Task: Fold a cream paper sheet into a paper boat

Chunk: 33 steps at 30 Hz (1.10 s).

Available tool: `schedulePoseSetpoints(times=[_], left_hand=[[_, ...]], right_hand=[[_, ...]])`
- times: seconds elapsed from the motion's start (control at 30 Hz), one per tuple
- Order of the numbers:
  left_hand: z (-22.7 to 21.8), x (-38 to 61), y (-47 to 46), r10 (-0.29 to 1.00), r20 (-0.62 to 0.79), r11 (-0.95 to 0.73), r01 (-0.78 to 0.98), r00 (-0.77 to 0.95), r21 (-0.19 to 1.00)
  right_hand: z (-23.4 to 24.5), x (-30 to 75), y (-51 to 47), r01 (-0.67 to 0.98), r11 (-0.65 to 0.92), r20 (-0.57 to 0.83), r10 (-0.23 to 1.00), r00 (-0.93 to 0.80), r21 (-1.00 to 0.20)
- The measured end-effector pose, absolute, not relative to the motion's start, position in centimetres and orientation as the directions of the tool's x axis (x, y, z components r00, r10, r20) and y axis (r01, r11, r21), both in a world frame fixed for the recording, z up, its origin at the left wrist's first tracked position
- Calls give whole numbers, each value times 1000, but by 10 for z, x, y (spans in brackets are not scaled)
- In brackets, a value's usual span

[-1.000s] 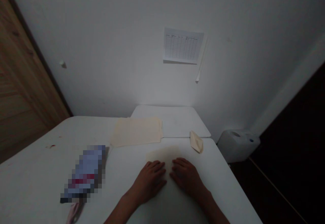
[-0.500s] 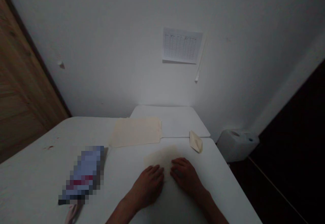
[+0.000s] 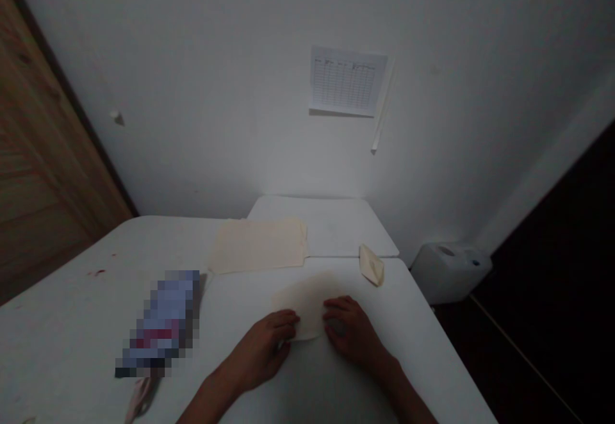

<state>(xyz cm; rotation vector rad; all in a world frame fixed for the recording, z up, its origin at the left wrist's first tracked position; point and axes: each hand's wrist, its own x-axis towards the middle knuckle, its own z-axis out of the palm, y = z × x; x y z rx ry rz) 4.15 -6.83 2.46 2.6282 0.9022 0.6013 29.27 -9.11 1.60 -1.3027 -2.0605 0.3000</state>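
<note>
White tabletop (image 3: 62, 328), nothing gripped

From my head view, a printed chart (image 3: 348, 81) is fixed to the wall (image 3: 192, 91) ahead. My left hand (image 3: 259, 350) and my right hand (image 3: 353, 331) lie open, fingers lightly curled, touching opposite edges of a cream sheet (image 3: 307, 302) on the table. Beyond it are a larger cream sheet (image 3: 257, 246) and a small folded piece (image 3: 371, 265); a blurred object (image 3: 161, 321) lies to the left.

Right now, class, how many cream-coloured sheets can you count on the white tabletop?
3. One large flat sheet lies farthest away, a small folded one lies to its right, and a third lies between the left hand and right hand. Others may be hidden.
</note>
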Motion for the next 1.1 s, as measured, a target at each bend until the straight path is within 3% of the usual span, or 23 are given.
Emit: schedulePoseSetpoints(times=[0.67,1.1], left_hand=[[12,33,-62,656,376,-733,434,654,524],[25,59,-34,825,232,-511,508,515,693]], right_hand=[[19,282,-105,778,352,352,919,-179,-521],[27,272,-112,831,290,304,940,-154,-475]])
